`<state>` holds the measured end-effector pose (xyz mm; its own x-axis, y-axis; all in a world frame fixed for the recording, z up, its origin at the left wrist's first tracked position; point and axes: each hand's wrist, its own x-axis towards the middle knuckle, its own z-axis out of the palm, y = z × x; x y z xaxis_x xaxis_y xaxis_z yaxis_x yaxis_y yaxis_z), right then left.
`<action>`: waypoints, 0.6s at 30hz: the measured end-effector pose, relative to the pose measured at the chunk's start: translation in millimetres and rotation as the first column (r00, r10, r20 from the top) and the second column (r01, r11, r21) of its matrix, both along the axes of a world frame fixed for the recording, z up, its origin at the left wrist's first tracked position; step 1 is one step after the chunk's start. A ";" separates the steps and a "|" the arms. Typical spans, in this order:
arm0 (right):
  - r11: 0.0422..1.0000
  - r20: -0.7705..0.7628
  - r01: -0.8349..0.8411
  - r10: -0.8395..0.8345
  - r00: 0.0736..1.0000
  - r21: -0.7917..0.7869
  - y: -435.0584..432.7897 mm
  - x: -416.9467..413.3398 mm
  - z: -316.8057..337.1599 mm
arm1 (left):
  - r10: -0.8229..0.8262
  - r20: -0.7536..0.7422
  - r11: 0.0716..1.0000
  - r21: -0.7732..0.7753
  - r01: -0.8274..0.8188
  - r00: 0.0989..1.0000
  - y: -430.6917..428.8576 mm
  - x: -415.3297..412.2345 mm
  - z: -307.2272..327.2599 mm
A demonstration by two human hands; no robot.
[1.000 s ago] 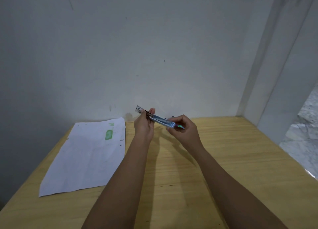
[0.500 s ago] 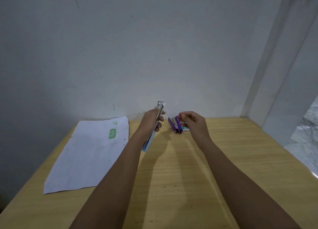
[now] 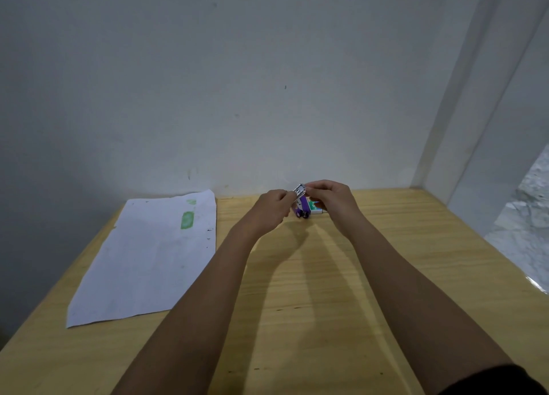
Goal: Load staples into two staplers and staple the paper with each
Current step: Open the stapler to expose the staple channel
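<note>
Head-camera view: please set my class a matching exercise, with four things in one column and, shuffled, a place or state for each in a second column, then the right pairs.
Things
1. sheet of paper
2. purple stapler
3. staple box
4. metal stapler end

Places or states
A. pinched between the left hand and the right hand, above the table
B. lying flat on the table's left side
C. white and green, on the table beside the right hand
D. on the table, below the gap between the two hands

Pairs: 1-B, 2-D, 3-C, 4-A
</note>
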<state>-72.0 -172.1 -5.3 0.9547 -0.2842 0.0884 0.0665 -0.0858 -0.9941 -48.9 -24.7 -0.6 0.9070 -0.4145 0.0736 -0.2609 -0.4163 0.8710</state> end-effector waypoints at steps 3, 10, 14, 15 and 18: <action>1.000 -0.005 0.019 -0.019 1.000 0.006 -1.5 1.5 -2.6 | -0.003 0.032 0.999 0.046 0.002 0.999 -2.0 2.0 -1.2; 0.996 -0.021 0.055 -0.054 0.998 0.064 -4.8 3.8 -9.5 | -0.014 0.064 0.992 0.128 0.005 0.998 -6.5 0.0 -3.9; 0.972 -0.044 0.072 -0.064 0.997 0.223 -5.5 3.6 -14.2 | -0.037 0.286 0.926 0.370 -0.075 0.957 -8.4 -1.0 -3.4; 0.954 -0.045 0.063 -0.052 0.998 0.295 -5.2 3.2 -15.5 | -0.054 0.353 0.907 0.409 -0.102 0.934 -9.2 -1.5 -2.7; 0.816 -0.069 0.063 -0.029 0.997 0.574 0.5 1.6 -16.5 | -0.106 0.534 0.864 0.466 -0.188 0.839 -11.6 -4.3 -0.3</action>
